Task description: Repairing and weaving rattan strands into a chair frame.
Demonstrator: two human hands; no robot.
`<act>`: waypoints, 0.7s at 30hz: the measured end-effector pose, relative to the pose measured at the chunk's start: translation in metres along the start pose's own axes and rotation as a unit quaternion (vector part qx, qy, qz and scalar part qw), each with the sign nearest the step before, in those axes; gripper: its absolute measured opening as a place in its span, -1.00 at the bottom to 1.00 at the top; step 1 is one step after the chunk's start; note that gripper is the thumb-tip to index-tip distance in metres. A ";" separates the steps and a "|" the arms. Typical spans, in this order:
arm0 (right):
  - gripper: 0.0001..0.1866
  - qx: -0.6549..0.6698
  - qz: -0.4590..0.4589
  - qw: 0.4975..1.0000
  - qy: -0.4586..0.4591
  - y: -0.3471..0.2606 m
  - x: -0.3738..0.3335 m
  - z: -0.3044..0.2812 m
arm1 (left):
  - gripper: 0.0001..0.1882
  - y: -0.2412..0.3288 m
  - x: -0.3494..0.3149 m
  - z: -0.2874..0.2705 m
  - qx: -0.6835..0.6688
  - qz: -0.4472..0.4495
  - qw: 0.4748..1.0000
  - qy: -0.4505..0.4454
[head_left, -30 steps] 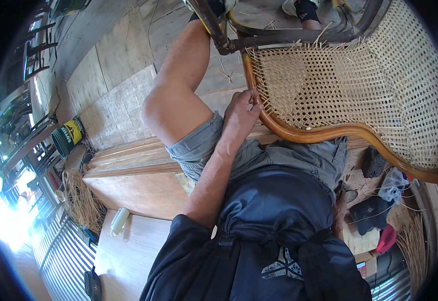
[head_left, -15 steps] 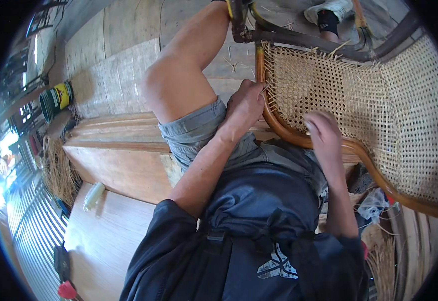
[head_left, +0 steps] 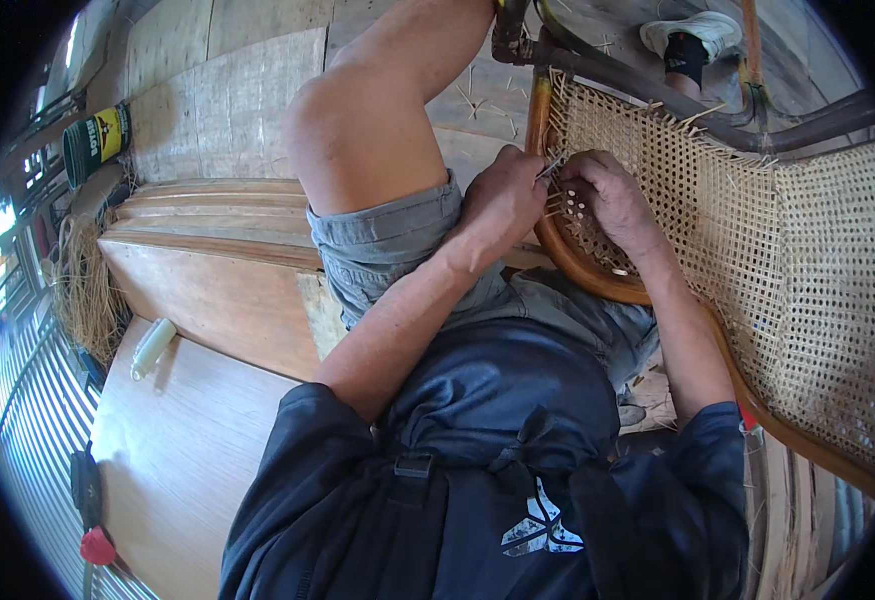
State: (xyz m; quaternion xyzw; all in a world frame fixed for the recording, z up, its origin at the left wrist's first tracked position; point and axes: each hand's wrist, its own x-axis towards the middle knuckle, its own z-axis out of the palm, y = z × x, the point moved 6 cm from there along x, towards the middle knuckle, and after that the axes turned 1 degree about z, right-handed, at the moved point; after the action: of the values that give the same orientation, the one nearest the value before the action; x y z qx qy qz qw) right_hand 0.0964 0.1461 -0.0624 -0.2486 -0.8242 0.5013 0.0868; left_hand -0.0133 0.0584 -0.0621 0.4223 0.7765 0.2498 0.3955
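Note:
Across my lap lies a chair with a woven cane panel [head_left: 727,215] and a glossy brown bent rattan frame [head_left: 597,287]. Beside the frame's left corner, my left hand [head_left: 505,197] is closed around a thin pointed sliver [head_left: 551,168] that looks like metal; most of it is hidden in the fist. My right hand [head_left: 612,200] rests over the cane by the same edge, its fingers bent and pinched close to the sliver's tip. Whatever those fingers hold is too small to make out. Loose cane ends stick out along the panel's left and far edges.
Dark chair legs and rails [head_left: 677,100] cross at the far side. To the left are a pale board [head_left: 187,430] with a capped bottle [head_left: 153,348], a bundle of cane strands [head_left: 85,285] and a green and yellow tin [head_left: 97,145]. Cane scraps litter the floor.
My right hand has moved left and away from me, from above the near rail to the left edge beside my left hand. The view has shifted slightly; my left hand stays at the frame.

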 end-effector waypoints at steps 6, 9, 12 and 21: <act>-0.84 0.012 0.040 0.999 -0.009 0.000 0.002 0.002 | -0.83 -0.005 0.003 0.003 -0.071 -0.042 0.997 -0.016; -0.85 -0.009 0.010 1.000 0.014 -0.001 0.001 0.001 | -0.83 0.006 -0.005 0.005 -0.045 -0.012 0.999 0.020; -0.83 -0.079 -0.050 0.995 0.033 -0.008 0.002 0.004 | -0.85 0.011 -0.015 0.004 -0.030 0.022 0.997 0.073; -0.72 -0.058 -0.068 0.996 -0.009 -0.009 0.008 0.004 | -0.88 -0.002 -0.032 0.013 -0.131 -0.051 0.986 0.092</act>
State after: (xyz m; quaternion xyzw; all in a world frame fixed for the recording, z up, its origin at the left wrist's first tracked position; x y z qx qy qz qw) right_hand 0.0856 0.1434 -0.0578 -0.1924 -0.8676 0.4477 0.0987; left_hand 0.0072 0.0307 -0.0574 0.3021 0.7908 0.3664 0.3863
